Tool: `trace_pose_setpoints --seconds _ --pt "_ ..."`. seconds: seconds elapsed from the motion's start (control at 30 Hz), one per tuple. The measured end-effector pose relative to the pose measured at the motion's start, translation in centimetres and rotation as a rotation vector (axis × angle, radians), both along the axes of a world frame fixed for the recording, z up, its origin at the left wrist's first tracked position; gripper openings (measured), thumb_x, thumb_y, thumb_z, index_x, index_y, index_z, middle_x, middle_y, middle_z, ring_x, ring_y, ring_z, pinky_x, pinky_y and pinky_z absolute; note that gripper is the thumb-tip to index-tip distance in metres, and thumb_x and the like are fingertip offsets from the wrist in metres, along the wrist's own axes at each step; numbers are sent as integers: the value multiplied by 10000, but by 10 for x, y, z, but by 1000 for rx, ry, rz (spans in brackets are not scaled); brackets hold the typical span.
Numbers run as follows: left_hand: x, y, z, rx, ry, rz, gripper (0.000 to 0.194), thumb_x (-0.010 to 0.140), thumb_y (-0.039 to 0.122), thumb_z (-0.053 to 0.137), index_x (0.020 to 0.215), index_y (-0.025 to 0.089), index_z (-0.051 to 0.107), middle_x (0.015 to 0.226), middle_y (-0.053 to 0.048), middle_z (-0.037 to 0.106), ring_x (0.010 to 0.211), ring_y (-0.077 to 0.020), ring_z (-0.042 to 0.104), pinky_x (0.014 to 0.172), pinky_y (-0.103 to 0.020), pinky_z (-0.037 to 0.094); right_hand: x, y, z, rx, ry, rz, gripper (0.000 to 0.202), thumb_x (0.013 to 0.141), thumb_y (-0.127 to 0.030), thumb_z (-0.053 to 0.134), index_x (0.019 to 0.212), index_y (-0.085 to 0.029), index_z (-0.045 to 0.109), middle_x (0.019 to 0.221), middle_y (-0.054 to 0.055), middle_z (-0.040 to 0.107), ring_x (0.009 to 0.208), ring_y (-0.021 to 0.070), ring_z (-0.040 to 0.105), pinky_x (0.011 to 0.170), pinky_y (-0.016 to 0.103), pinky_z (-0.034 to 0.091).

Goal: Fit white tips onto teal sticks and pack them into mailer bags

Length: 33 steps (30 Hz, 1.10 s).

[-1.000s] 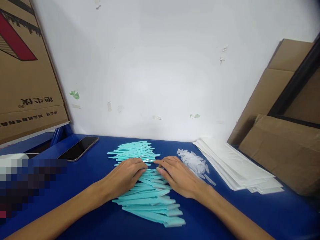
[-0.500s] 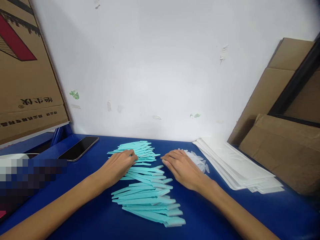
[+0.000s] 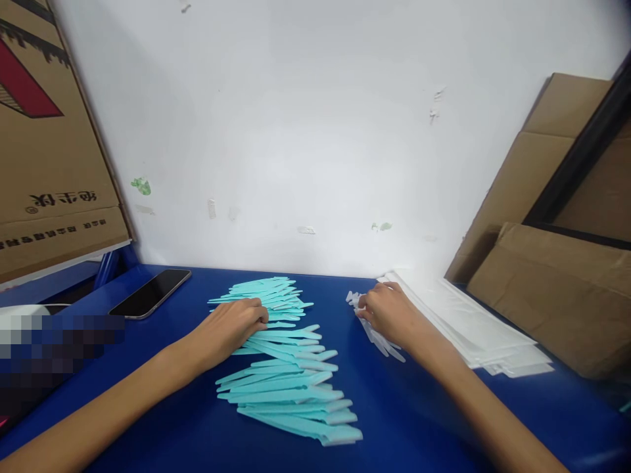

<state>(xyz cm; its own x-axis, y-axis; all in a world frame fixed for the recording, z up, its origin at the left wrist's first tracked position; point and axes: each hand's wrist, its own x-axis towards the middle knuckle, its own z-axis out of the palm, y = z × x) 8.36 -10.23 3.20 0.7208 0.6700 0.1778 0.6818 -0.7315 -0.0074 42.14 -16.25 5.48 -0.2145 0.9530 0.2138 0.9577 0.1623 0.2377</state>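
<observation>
Turquoise sticks lie in near and far heaps on the blue surface; left hand on them, fingers curled. Right hand is at the translucent pieces, fingers bent. Clamped on anything, either hand? Can't tell.

We see an evenly bright scene, the smooth white wall palest through its middle and greyer toward the upper left. Soft glare tints the glossy blue tabletop at lower right, wide-angle distortion stretches the edges, and pixelation masks the lower left.
</observation>
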Motion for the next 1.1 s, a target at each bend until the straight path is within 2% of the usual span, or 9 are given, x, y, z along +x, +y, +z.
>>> trace_pose_setpoints --seconds 0.17,0.33,0.57,0.73,0.83,0.93,1.03,1.1 --pt "1 1 -1 16 0 -21 255 1009 180 440 919 206 678 937 -64 677 788 -210 662 625 -280 379 -6 0 -5 3 -23 3 112 922 -230 716 860 -186 798 847 115 787 939 305 711 882 412 433" --pt "4 -5 1 42 22 -30 296 1018 140 400 942 183 682 941 -83 679 809 -225 655 624 -287 365 -13 1 -12 12 -50 32 188 949 -146 625 844 -154 781 895 153 772 960 313 681 851 412 437" --pt "6 -12 4 71 -37 -41 293 1042 196 381 961 179 662 938 -72 667 788 -210 629 621 -293 372 -15 2 -18 47 -33 94 249 961 -100 551 837 -136 763 862 171 751 926 308 651 817 415 423" --pt "8 -15 8 103 -104 -60 278 1056 230 368 978 180 630 967 -73 669 849 -218 631 671 -303 416 -13 3 -13 103 74 133 242 969 -112 563 822 -162 749 820 141 737 894 282 645 853 409 416" --pt "9 -12 7 126 -144 -73 297 1070 243 338 999 179 619 964 -75 676 866 -225 625 731 -327 444 -18 0 -6 169 196 151 222 1029 -205 526 961 -202 737 959 108 739 937 269 656 863 398 432" --pt "10 -10 3 149 -181 -76 316 1088 263 305 1040 181 606 957 -70 686 847 -223 630 808 -376 459 -26 -5 -2 212 335 160 261 1089 -305 423 1059 -209 663 1041 93 728 883 234 684 747 343 467" --pt "11 -10 1 166 -215 -74 311 1098 277 295 1094 185 592 994 -70 698 871 -232 652 837 -400 475 -32 -8 -5 181 469 206 238 1107 -353 387 1072 -216 579 811 7 714 635 168 663 563 270 437" --pt "12 -12 2 171 -233 -79 306 1098 274 292 1125 188 584 1041 -75 700 920 -237 668 828 -385 496 -35 -8 -9 158 536 264 193 1092 -367 444 1041 -224 564 746 -25 691 578 152 639 537 256 432"
